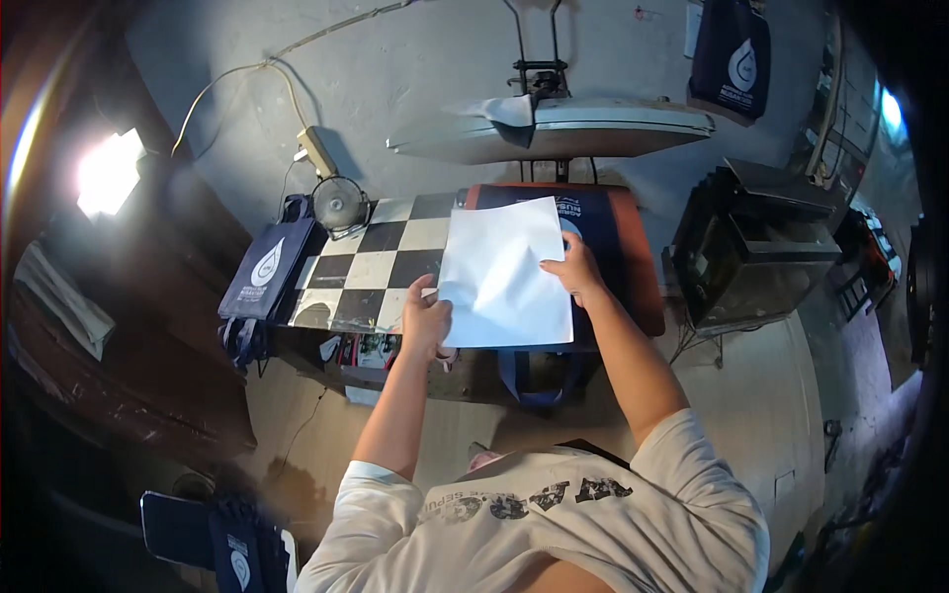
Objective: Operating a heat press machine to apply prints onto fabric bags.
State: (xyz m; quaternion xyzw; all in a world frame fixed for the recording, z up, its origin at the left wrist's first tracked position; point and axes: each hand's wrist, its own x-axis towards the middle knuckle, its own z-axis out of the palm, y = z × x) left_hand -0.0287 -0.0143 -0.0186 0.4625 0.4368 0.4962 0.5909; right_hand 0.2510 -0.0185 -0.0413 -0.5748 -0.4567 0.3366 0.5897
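Note:
Both my hands hold a white sheet of paper point(504, 282) by its side edges. My left hand point(426, 319) grips the lower left edge, and my right hand point(574, 270) pinches the right edge. Beneath the sheet, partly hidden, a dark blue fabric bag point(600, 215) with white print lies on an orange-red pad point(641, 267). The bag's blue handle point(541, 396) hangs over the front edge. Behind them, the raised plate of a heat press point(593, 130) has a pale cloth point(508, 111) draped on it.
A checkered table point(356, 274) carries a small fan point(339, 206) and, at its left end, printed blue bags point(263, 259). A glass-sided box point(756, 256) stands at the right. Another bag point(734, 67) hangs on the wall; more bags point(245, 548) sit at lower left.

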